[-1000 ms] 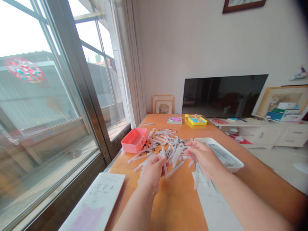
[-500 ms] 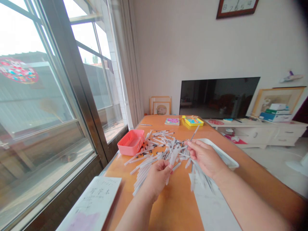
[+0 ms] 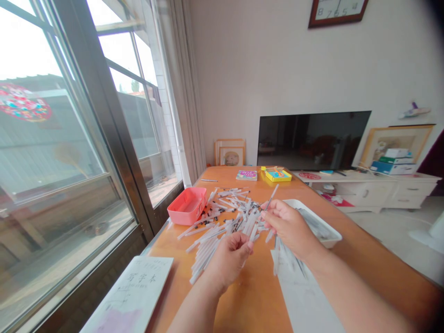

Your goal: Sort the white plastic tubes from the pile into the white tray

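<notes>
My left hand is closed in a pinch, with translucent white pen barrels sticking up from its fingertips. How many it grips I cannot tell. To its right, my right hand pinches a slim pen refill with a dark lower part, tilted upward. Beyond both hands spreads a loose pile of pen barrels with small black pieces. A fan of barrels lies left of my left hand. Under my right hand, more dark refills and clear tubes rest on a white sheet.
A pink bin stands left of the pile. Behind my right forearm is a white tray holding dark, slender items. A notebook lies at the near left. Farther back are a small booklet and a yellow box.
My right hand has come slightly left and closer to my left hand, with the refill still in its fingers. My left hand has turned slightly. The view has shifted a little.
</notes>
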